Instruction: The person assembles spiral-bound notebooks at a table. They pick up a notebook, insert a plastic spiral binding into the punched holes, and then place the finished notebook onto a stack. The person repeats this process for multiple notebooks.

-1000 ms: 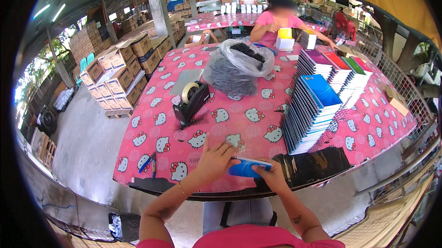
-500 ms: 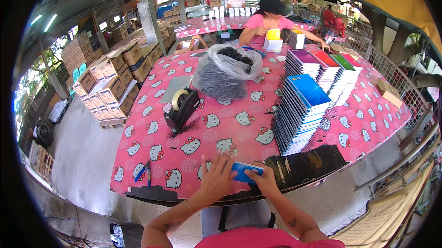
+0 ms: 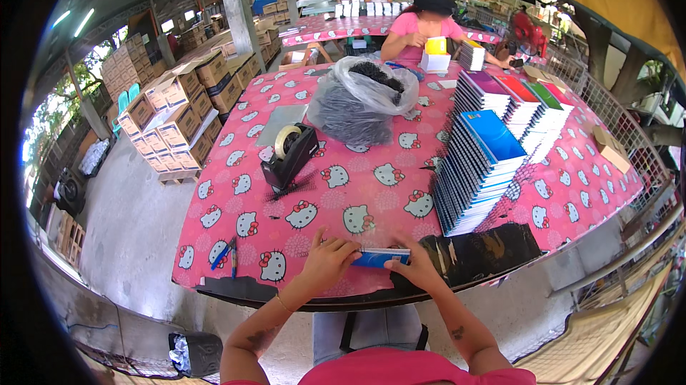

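Observation:
A blue notebook [image 3: 379, 258] is tilted up at the table's near edge, its white page edges uppermost. My left hand [image 3: 330, 262] grips its left end between thumb and fingers. At the other end my right hand [image 3: 420, 268] holds it, thumb on the blue cover and fingers behind. Right of my hands rises a tall stack of blue spiral notebooks [image 3: 475, 178], leaning somewhat. Behind it stand stacks with purple [image 3: 484, 85], red [image 3: 516, 89] and green [image 3: 544, 96] covers.
A black tape dispenser [image 3: 291, 156] and a clear bag of black spiral coils [image 3: 361, 110] sit mid-table. Pens [image 3: 232, 256] lie at the left. A dark worn patch [image 3: 486, 256] marks the near edge. Across the table a co-worker [image 3: 421, 28] handles yellow-covered pads. Cartons [image 3: 171, 117] are piled at left.
My left hand has gone from lying spread over the notebook to gripping its left end. The notebook is turned more level, with its page edges showing. The view has shifted slightly.

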Demonstrator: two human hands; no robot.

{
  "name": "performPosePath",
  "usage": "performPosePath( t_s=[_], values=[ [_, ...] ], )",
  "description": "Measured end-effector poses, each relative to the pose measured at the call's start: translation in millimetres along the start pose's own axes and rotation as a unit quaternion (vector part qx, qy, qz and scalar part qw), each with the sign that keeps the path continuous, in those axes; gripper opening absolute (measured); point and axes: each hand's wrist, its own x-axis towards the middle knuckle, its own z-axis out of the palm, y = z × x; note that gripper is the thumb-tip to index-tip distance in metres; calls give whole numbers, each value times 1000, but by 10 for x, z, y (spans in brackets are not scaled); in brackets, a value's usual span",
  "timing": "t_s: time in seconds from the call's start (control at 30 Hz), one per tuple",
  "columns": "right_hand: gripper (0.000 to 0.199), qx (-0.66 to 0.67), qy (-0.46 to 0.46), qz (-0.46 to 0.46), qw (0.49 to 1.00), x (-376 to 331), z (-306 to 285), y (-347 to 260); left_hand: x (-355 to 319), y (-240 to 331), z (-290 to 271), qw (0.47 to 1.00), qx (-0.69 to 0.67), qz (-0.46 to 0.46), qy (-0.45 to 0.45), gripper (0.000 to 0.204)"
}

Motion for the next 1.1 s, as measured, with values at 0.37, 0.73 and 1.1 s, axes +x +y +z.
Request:
performPosePath(
  t_s=[0.37,0.73,1.1],
  values=[
    [25,-237,-125,-81,960,192,211,-338,-38,124,-114,1000,-2,-17,24,21],
    [24,-195,-167,-51,965,231,132,-376,-8,56,-70,999,28,26,37,19],
    [42,93,-168,70,979,38,-199,69,84,89,45,996,-1,65,58,18]
  ],
)
